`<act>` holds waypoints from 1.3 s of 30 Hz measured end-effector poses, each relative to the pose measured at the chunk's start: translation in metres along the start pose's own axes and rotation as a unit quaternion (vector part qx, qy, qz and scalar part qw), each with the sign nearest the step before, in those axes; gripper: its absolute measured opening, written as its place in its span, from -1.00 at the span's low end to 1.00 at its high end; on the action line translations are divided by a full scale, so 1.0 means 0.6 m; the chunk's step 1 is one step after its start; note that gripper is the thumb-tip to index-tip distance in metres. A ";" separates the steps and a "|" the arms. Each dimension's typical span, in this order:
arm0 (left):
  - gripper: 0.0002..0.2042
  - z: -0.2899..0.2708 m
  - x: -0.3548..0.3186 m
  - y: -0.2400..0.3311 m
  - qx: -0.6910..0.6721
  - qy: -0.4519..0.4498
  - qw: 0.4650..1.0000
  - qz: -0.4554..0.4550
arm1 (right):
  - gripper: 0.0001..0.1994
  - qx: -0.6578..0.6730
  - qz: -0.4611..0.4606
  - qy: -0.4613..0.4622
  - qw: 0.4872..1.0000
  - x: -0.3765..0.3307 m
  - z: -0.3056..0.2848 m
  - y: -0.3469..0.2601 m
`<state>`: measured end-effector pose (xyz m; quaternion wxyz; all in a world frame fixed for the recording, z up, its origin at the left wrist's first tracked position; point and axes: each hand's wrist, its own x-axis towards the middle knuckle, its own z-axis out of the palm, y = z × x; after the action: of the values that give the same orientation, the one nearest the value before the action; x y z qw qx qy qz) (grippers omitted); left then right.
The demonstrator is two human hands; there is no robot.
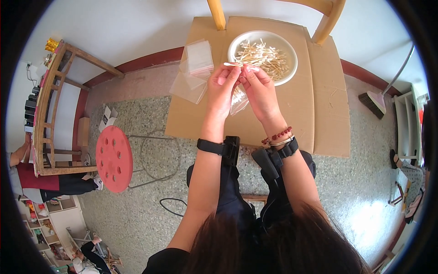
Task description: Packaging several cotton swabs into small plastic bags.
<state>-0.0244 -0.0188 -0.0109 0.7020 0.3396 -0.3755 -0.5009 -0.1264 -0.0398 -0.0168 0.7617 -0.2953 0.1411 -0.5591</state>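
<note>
A white bowl [237, 43] full of wooden cotton swabs [267, 57] stands at the far side of a brown cardboard sheet [299, 109]. My left hand [222, 86] and my right hand [257, 86] are raised together just in front of the bowl. Between their fingertips they pinch a few cotton swabs [235, 65], held level. A small clear plastic bag [238, 101] hangs between the two hands, below the fingers. A stack of clear plastic bags [198, 59] lies on the cardboard to the left of the bowl.
A wooden chair [326, 20] stands behind the cardboard. A red round stool [114, 158] is at the left, with a wooden shelf frame [50, 109] beyond it. A broom [374, 102] leans at the right. A black cable [171, 205] lies on the speckled floor. Other people sit at lower left.
</note>
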 end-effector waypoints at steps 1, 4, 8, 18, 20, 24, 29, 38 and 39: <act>-0.92 -0.001 0.000 0.002 -0.031 -0.009 0.999 -0.002 | -0.84 0.000 0.000 0.000 1.000 -0.001 0.001 0.000; -0.93 -0.001 0.000 0.003 -0.042 -0.001 0.999 -0.008 | -0.83 -0.005 -0.006 0.003 1.000 -0.002 0.002 0.002; -0.91 0.000 0.001 0.001 -0.074 -0.008 0.997 0.003 | -0.82 -0.003 -0.016 -0.003 1.000 -0.002 0.002 0.001; -0.72 0.023 -0.001 0.013 0.417 0.155 0.849 0.284 | -0.87 -0.294 -0.130 0.081 0.944 0.001 0.002 -0.009; -0.71 0.017 -0.003 0.014 0.522 0.124 0.761 0.364 | -0.87 -0.388 -0.169 0.088 0.902 -0.004 0.012 -0.011; -0.80 0.010 -0.007 0.012 0.531 0.090 0.775 0.329 | -0.88 -0.532 -0.237 0.097 0.807 -0.009 0.023 -0.016; -0.86 0.010 -0.001 -0.002 0.283 0.098 0.940 0.165 | -0.79 -0.406 -0.200 0.100 0.886 0.000 0.014 -0.009; -0.83 0.006 -0.006 0.010 0.053 0.041 0.998 0.021 | -0.86 -0.079 -0.027 0.001 0.996 -0.002 0.003 0.002; -0.83 0.006 -0.007 0.012 0.037 0.033 0.999 0.009 | -0.88 -0.061 -0.032 -0.004 0.998 -0.002 0.005 0.001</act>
<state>-0.0249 -0.0133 -0.0038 0.7055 0.3782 -0.3731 -0.4691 -0.1250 -0.0377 -0.0149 0.7244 -0.3480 0.1624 -0.5725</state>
